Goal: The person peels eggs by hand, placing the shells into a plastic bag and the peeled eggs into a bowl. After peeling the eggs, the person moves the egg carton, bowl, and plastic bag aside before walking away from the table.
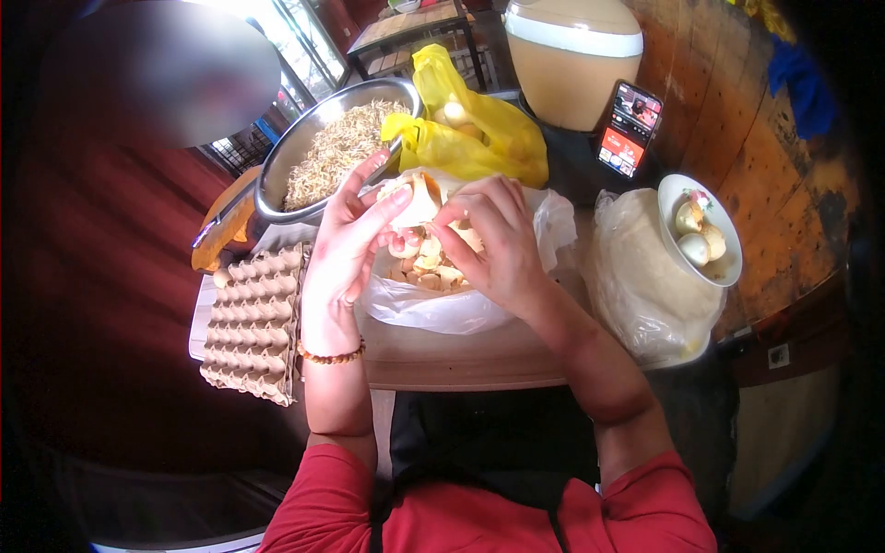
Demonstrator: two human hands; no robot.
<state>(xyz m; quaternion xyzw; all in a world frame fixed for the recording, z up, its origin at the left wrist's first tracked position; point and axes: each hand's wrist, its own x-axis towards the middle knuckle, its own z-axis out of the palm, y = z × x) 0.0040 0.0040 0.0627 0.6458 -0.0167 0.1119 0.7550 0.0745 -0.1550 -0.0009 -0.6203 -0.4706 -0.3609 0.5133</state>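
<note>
My left hand [350, 235] holds an egg [417, 201] with part of its brown shell on, above a white plastic bag [442, 313]. My right hand [493, 235] is at the egg's right side, its thumb and fingers pinched together; whatever is between them is too small to make out. Beneath both hands, broken eggshells [429, 267] lie in the open bag. A bowl [730, 221] at the right holds several eggs, at least one of them white and smooth.
An egg carton [253, 323] lies at the left. Behind are a metal basin [277, 184] of husk-like bits, a yellow bag [498, 138] with eggs, a large lidded container [572, 78] and a lit phone [630, 129]. Clear plastic [645, 276] lies beside the bowl.
</note>
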